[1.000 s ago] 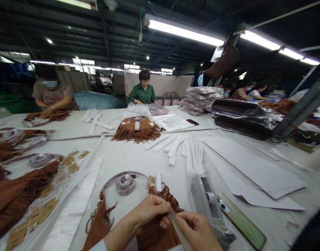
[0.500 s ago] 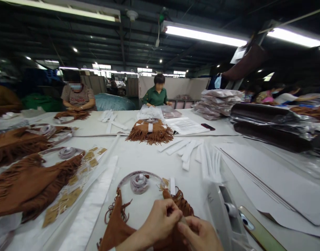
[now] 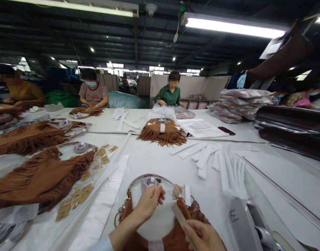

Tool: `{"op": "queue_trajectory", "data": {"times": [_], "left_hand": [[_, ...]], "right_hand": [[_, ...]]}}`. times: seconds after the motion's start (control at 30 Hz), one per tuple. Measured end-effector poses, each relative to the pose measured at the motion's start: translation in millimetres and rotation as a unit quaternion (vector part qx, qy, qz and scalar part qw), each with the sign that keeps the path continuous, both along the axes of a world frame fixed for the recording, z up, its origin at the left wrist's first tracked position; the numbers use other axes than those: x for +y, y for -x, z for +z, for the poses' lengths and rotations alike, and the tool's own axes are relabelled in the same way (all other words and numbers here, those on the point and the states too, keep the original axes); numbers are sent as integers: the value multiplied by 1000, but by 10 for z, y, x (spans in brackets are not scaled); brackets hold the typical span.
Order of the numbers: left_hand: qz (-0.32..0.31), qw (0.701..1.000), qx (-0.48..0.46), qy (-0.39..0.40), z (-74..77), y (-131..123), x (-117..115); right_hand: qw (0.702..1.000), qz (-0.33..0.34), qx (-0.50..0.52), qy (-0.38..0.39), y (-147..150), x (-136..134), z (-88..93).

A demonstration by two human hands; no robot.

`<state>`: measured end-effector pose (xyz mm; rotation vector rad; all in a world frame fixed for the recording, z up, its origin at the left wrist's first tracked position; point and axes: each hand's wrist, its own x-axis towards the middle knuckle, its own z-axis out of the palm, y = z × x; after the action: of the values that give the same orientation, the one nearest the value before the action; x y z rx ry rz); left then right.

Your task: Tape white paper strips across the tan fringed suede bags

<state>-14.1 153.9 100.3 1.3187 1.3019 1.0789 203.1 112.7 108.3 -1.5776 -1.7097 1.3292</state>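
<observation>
A brown suede fringed handbag (image 3: 173, 234) lies right in front of me, its wrapped handle (image 3: 135, 179) arching away from me. Inside that arch sits a coiled wrapped strap (image 3: 146, 182). My left hand (image 3: 149, 202) is over the handle's opening, just in front of the coil, fingers curled together; whatever they may pinch is hidden. My right hand (image 3: 204, 236) grips a flat grey strip (image 3: 180, 215) between thumb and fingers, over the bag's right side. A kraft tag (image 3: 177, 189) and a white tag (image 3: 187, 194) lie beside the right handle end.
Fringed bags (image 3: 42, 176) and kraft tags (image 3: 76, 200) lie on the left. White strips (image 3: 205, 157) fan out ahead, near a folded fringed bag (image 3: 162, 131). A grey tape dispenser (image 3: 242, 221) stands at right. Co-workers, including a person in green (image 3: 169, 93), sit across the table.
My hands, close together over the bag before, have parted. The left moved up and left toward the coil; the right shows the grey strip plainly. The view has turned left.
</observation>
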Motion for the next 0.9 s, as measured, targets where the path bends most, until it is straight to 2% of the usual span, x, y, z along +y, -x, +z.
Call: {"op": "queue_trajectory", "data": {"times": [0.07, 0.13, 0.23, 0.33, 0.43, 0.57, 0.73, 0.9], "left_hand": [[53, 988, 117, -81, 41, 257, 245], [63, 975, 184, -106, 44, 478, 492], [36, 973, 209, -93, -53, 665, 763], [-5, 965, 248, -88, -207, 710, 861], [-50, 949, 298, -89, -336, 707, 856], [-82, 924, 368, -65, -461, 701, 868], [-103, 900, 424, -23, -575, 676, 965], [-95, 904, 415, -43, -638, 732, 924]], "right_hand": [[999, -6, -18, -41, 21, 146, 12], [992, -4, -49, -117, 86, 335, 54], [967, 34, -83, -237, 298, 658, 77], [941, 106, -104, -302, 558, 961, -45], [930, 140, -189, -283, 730, 1188, -260], [927, 138, -257, -236, 781, 1354, -486], [925, 154, -266, -222, 754, 1512, -601], [930, 162, -240, -228, 730, 1679, -647]]}}
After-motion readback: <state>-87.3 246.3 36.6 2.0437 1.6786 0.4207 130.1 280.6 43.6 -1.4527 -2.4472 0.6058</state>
